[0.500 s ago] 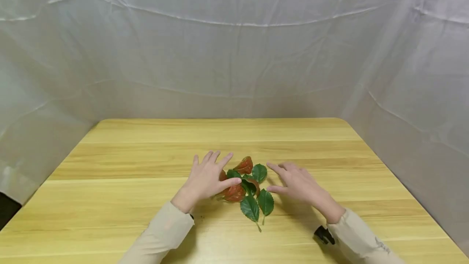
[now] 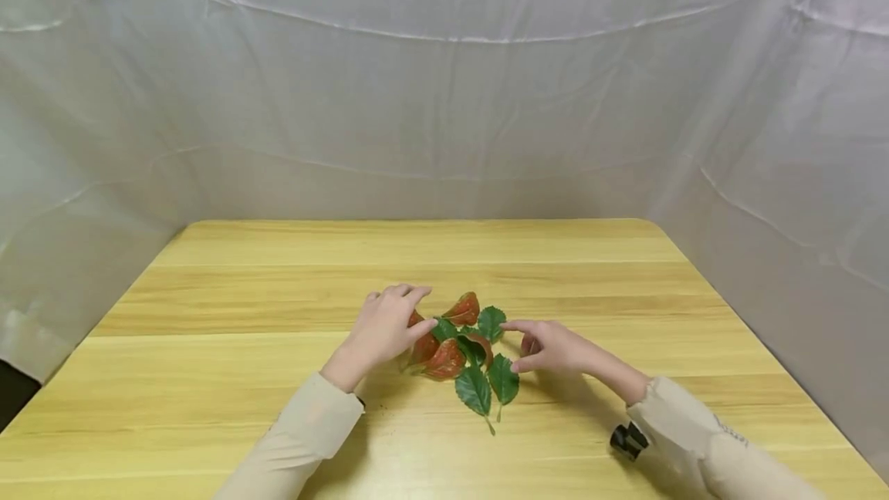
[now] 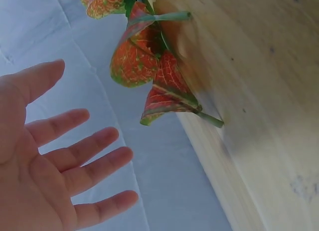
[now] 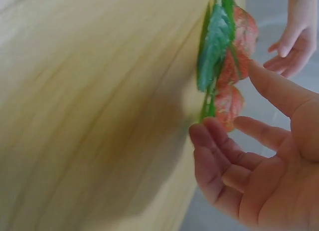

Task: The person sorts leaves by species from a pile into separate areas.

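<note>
My left hand (image 2: 378, 334) spread, right hand (image 2: 559, 348) half-curled, both empty. Leaves (image 2: 444, 359) between, wood-grain table (image 2: 229, 292) underneath, pale sheeting (image 2: 444, 114) beyond.

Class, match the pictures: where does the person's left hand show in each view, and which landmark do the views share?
Head: the left hand is left of centre in the lower half.
Left wrist: the left hand fills the lower left, cut by the edge.
Right wrist: the left hand is small, at the upper right edge.
Shared landmark: the red leaves.
</note>
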A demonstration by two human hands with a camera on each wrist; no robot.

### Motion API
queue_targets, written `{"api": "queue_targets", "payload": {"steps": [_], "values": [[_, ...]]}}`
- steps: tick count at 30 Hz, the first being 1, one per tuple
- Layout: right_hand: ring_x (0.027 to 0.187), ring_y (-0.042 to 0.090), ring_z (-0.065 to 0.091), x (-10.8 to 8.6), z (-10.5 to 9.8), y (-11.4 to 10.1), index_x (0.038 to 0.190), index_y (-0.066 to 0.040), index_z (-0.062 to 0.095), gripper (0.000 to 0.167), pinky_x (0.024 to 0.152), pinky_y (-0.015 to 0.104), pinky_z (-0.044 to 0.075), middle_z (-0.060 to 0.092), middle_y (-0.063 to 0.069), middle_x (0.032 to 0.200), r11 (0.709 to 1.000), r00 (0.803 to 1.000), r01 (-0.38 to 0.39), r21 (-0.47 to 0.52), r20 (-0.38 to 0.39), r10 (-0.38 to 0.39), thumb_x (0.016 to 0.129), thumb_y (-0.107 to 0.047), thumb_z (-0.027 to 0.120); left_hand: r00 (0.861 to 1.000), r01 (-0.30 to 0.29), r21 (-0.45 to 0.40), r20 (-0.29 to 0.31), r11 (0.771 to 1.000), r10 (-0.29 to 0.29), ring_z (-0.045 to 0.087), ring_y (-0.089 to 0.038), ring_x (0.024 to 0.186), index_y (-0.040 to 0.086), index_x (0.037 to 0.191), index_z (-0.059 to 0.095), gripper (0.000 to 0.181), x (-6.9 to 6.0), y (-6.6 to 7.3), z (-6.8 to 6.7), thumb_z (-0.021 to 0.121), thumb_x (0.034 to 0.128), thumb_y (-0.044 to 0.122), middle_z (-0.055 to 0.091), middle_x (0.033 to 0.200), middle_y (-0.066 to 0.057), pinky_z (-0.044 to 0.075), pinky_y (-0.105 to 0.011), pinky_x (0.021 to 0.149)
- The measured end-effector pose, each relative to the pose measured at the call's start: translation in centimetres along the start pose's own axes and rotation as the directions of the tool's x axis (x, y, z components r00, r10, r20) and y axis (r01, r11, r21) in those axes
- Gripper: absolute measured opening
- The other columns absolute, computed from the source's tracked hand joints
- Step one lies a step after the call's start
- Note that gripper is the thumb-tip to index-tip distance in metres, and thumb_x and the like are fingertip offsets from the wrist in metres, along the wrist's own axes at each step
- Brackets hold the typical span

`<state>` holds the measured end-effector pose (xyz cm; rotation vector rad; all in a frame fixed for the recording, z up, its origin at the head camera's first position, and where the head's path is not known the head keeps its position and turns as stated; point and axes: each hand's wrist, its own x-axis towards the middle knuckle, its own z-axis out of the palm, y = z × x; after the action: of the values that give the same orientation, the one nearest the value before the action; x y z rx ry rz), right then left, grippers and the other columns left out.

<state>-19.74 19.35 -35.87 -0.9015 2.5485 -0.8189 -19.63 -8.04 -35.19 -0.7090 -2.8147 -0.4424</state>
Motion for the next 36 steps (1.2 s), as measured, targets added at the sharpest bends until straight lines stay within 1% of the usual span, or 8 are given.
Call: {"api": "queue_targets", "payload": {"steps": [4, 9, 14, 19, 24, 28, 32, 36], "values": [[0.066, 0.012, 0.052, 0.3, 0.2, 0.4, 0.129, 0.008, 0.039, 0.065, 0.058, 0.024, 0.045, 0.055, 0.000, 0.073, 0.998, 1.000, -0.011, 0.069, 0.019, 0.010, 0.078, -0.017, 0.070, 1.000, -0.004, -0.037, -0.009, 0.999, 0.004, 0.054, -0.030, 0.101, 0.007, 0.116, 0.058, 0.041, 0.1, -0.1, 0.0, 0.063, 0.0836, 0.031, 0.059, 0.110, -0.012, 0.041, -0.050, 0.081], [0.060, 0.010, 0.050, 0.7, 0.5, 0.9, 0.131, 0.007, 0.037, 0.068, 0.054, 0.024, 0.043, 0.054, 0.000, 0.068, 0.995, 0.999, -0.029, 0.096, 0.038, 0.025, 0.077, -0.016, 0.071, 1.000, -0.022, -0.096, -0.021, 0.995, 0.020, 0.057, -0.027, 0.096, 0.004, 0.109, 0.063, 0.033, 0.1, -0.3, 0.1, 0.064, 0.0831, 0.026, 0.062, 0.106, -0.010, 0.043, -0.047, 0.081], [0.055, 0.009, 0.047, 1.0, 0.7, 1.2, 0.131, 0.005, 0.037, 0.070, 0.052, 0.023, 0.041, 0.053, 0.000, 0.063, 0.994, 0.998, -0.045, 0.100, 0.053, 0.040, 0.074, -0.015, 0.073, 1.000, -0.019, -0.187, 0.006, 0.982, 0.020, 0.061, -0.023, 0.088, 0.003, 0.107, 0.063, 0.030, 0.4, -0.6, 0.0, 0.063, 0.0843, 0.022, 0.062, 0.106, -0.011, 0.046, -0.040, 0.078], [0.053, 0.008, 0.045, 1.4, 0.8, 1.4, 0.130, 0.005, 0.040, 0.070, 0.050, 0.021, 0.038, 0.050, -0.002, 0.060, 0.996, 0.998, -0.045, 0.072, 0.047, 0.042, 0.073, -0.015, 0.074, 0.999, -0.002, -0.262, 0.048, 0.965, 0.015, 0.059, -0.027, 0.092, 0.002, 0.109, 0.063, 0.029, 0.8, -0.5, -0.3, 0.062, 0.0853, 0.020, 0.062, 0.104, -0.011, 0.046, -0.039, 0.078], [0.051, 0.007, 0.042, 1.6, 1.0, 1.5, 0.129, 0.005, 0.041, 0.070, 0.049, 0.020, 0.035, 0.047, -0.004, 0.057, 0.997, 0.998, -0.061, 0.039, 0.037, 0.060, 0.070, -0.012, 0.075, 0.995, 0.006, -0.336, 0.094, 0.942, 0.027, 0.057, -0.026, 0.097, 0.001, 0.111, 0.061, 0.030, 1.3, -0.5, -0.3, 0.060, 0.0865, 0.018, 0.062, 0.106, -0.011, 0.045, -0.039, 0.080], [0.049, 0.005, 0.039, 1.6, 1.1, 1.3, 0.129, 0.006, 0.042, 0.071, 0.049, 0.020, 0.035, 0.045, -0.005, 0.055, 0.999, 0.999, -0.045, 0.009, 0.031, 0.044, 0.069, -0.010, 0.076, 0.992, 0.009, -0.378, 0.118, 0.926, 0.038, 0.055, -0.026, 0.100, 0.000, 0.113, 0.060, 0.031, 1.6, -0.6, -0.3, 0.059, 0.0873, 0.019, 0.061, 0.108, -0.012, 0.044, -0.039, 0.082], [0.049, 0.004, 0.038, 1.5, 1.2, 1.3, 0.128, 0.007, 0.043, 0.070, 0.049, 0.020, 0.035, 0.044, -0.006, 0.054, 0.999, 0.999, -0.021, -0.036, 0.024, 0.022, 0.068, -0.009, 0.077, 0.987, 0.019, -0.435, 0.151, 0.900, 0.052, 0.053, -0.026, 0.102, 0.001, 0.114, 0.059, 0.032, 2.1, -0.8, -0.5, 0.056, 0.0890, 0.019, 0.060, 0.110, -0.013, 0.043, -0.040, 0.084], [0.048, 0.004, 0.038, 1.4, 1.2, 1.2, 0.128, 0.007, 0.042, 0.070, 0.049, 0.020, 0.035, 0.044, -0.005, 0.054, 0.998, 0.999, -0.022, -0.056, 0.025, 0.023, 0.068, -0.009, 0.077, 0.981, 0.017, -0.485, 0.176, 0.874, 0.078, 0.052, -0.027, 0.103, 0.001, 0.116, 0.058, 0.031, 2.8, -1.0, -0.8, 0.054, 0.0906, 0.019, 0.059, 0.110, -0.014, 0.042, -0.041, 0.085]]}}
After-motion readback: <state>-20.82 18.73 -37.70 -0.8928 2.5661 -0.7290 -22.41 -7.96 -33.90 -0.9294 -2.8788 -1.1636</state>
